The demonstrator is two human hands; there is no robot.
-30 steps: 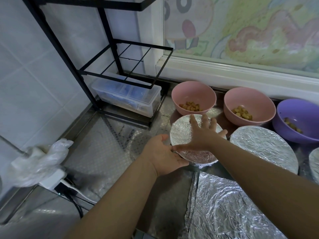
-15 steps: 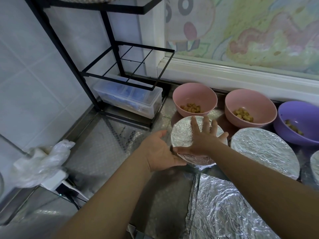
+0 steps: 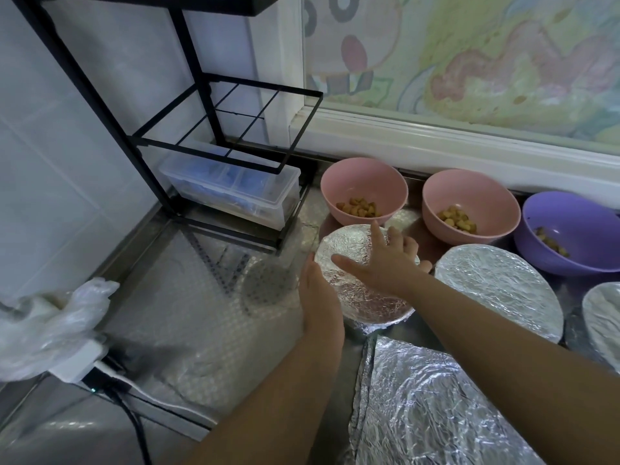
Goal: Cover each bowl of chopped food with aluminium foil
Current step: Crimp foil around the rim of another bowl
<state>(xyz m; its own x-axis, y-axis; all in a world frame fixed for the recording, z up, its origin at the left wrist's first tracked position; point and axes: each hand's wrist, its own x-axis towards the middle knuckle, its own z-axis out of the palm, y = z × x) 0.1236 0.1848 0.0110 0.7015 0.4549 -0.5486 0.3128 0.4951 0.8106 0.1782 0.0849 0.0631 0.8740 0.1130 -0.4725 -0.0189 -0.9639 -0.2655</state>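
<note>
- Foil-covered bowl [image 3: 365, 307], leftmost in the front row, sat on the desk [image 3: 201, 313] just in front of a pink bowl [image 3: 364, 182]. Foil was stretched over its mouth, with a crumpled fringe tucked at its near edge.
- The left hand [image 3: 318, 297] lay against the bowl's left side with straight fingers curled round nothing. It seemed to brace the bowl or press the foil to the wall.
- The right hand [image 3: 385, 263] rested flat on top of the foil, fingers spread and gripping nothing. The step in hand looked like the last smoothing and sealing of this cover.
- A loose foil sheet [image 3: 429, 407] lay flat on the desk near the front, partly under the right forearm. It was probably meant for the next bowl.
- The pink bowl and a second pink bowl [image 3: 469, 196] stood uncovered in the back row, each with chopped pieces at the bottom.
- A second covered bowl [image 3: 496, 286] sat just right of the one being handled.
- A purple bowl [image 3: 570, 229], also uncovered, stood behind it, and a third covered bowl [image 3: 604, 320] was cut off at the right edge.
- Three bowls looked done and three were left to do.
- The next move would call for both hands to lift away and set the sheet over an uncovered bowl. The edges would then need pressing down all round, gently enough not to tear the foil or tip the bowl.
</note>
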